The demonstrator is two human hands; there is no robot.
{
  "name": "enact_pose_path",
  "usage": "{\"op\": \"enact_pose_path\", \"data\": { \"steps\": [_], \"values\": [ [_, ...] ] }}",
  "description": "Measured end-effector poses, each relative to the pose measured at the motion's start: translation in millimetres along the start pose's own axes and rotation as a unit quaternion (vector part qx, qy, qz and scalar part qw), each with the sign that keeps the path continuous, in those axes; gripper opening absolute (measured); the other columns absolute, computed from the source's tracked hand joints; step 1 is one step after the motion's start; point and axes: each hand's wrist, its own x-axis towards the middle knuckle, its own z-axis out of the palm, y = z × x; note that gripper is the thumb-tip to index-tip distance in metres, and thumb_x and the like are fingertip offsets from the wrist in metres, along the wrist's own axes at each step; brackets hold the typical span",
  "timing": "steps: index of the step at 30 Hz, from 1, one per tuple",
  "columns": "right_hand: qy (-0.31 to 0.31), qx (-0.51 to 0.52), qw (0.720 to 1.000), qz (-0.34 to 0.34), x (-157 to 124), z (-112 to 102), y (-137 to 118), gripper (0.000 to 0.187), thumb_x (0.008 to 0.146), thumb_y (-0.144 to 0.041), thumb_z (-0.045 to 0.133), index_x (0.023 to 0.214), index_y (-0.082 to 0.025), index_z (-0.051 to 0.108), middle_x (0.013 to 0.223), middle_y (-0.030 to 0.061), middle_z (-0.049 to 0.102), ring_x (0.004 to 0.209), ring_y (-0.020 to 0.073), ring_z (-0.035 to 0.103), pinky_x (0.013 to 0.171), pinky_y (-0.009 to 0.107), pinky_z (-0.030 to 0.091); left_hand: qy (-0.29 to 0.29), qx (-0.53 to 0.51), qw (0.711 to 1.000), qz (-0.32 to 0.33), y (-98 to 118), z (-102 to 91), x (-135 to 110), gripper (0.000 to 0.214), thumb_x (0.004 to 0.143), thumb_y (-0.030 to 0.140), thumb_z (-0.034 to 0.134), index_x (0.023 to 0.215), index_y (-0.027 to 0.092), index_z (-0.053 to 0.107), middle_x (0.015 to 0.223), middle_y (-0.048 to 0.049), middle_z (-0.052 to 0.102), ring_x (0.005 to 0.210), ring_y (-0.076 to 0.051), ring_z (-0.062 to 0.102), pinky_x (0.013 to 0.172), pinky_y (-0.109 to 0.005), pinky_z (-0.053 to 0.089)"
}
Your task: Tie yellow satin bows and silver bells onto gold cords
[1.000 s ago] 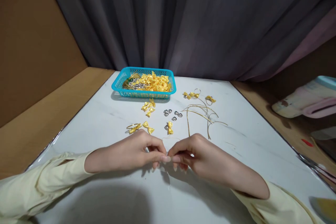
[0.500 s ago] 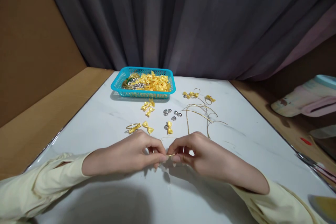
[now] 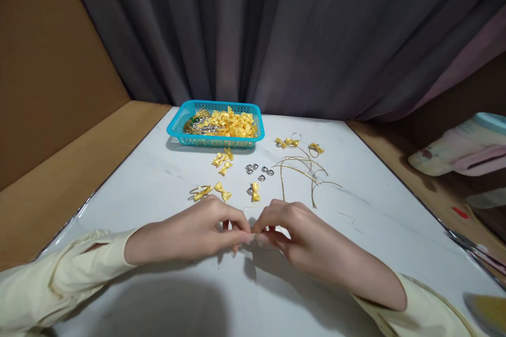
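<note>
Gold cord (image 3: 253,232) is pinched between the pressed-together fingertips of the left hand (image 3: 205,234) and the right hand (image 3: 300,234), low over the table (image 3: 158,179), near the yellow bows (image 3: 222,191). Half a second ago a short stretch was shown between the hands. That gap has been closed, and the cord is now almost hidden.

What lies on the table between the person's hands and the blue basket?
In the head view, loose yellow bows and small silver pieces lie scattered on the white table between the left hand, the right hand and the basket.
</note>
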Motion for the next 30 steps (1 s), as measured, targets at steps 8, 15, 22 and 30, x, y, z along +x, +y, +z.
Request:
{"op": "enact_pose_path", "data": {
  "steps": [8,15,22,30],
  "values": [
    [0.128,-0.026,0.990,-0.053,-3,-8,-5,0.032,0.074,0.003,0.043,0.082,-0.018,0.066,0.093,0.0063,0.063,0.082,0.0166,0.057,0.073,0.029,0.043,0.045,-0.059,0.997,0.003,9,-16.0,12,0.021,0.082,0.032,0.055,0.074,0.018,0.067,0.076,0.0003,0.067,0.076,-0.014,0.059,0.072,-0.022,0.042],
    [0.167,0.006,0.986,0.012,-11,-23,11,0.023,0.080,-0.006,0.045,0.079,-0.017,0.065,0.084,0.0056,0.066,0.077,0.0165,0.059,0.070,0.027,0.044,0.068,0.048,0.996,0.004,-4,-39.2,61,0.028,0.087,0.039,0.045,0.093,0.017,0.063,0.094,-0.0024,0.066,0.083,-0.015,0.057,0.069,-0.022,0.040],
    [0.118,0.104,0.982,0.105,-18,-30,29,0.017,0.081,-0.020,0.051,0.075,-0.015,0.066,0.081,0.0058,0.066,0.076,0.0168,0.059,0.069,0.029,0.045,0.045,0.184,0.980,-0.057,-33,-27.3,107,0.030,0.071,0.045,0.063,0.070,0.016,0.057,0.062,-0.0011,0.054,0.056,-0.014,0.046,0.054,-0.025,0.034],
    [0.083,0.265,0.952,0.132,-8,-30,64,0.016,0.075,-0.027,0.059,0.070,-0.013,0.065,0.088,0.0076,0.066,0.080,0.0162,0.060,0.076,0.032,0.045,0.081,0.166,0.982,0.034,-18,-16.1,107,0.024,0.081,0.028,0.053,0.062,0.016,0.057,0.058,0.0005,0.056,0.056,-0.012,0.048,0.054,-0.024,0.034]
  ]
}}
